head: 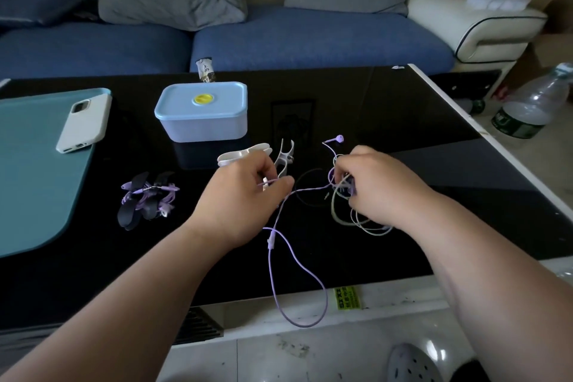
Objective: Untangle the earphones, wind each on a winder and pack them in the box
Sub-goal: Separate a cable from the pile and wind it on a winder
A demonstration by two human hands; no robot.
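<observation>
item: purple earphone cable (pixel 272 240), thin, limp, light, likely to snag (tugging should tighten knots). held above the black table (pixel 403 108), one loop hanging past its near edge. left hand (pixel 245 195) pinches a strand; right hand (pixel 375 186) grips the knotted bundle (pixel 341 189). best grasped beside the knot, not at the earbud (pixel 338 137). white winders (pixel 248 153) just behind; lidded blue box (pixel 203 115) beyond.

Both arms stretch forward, left hand (pixel 245 195) and right hand (pixel 375 184) curled, fingertips pinching
</observation>
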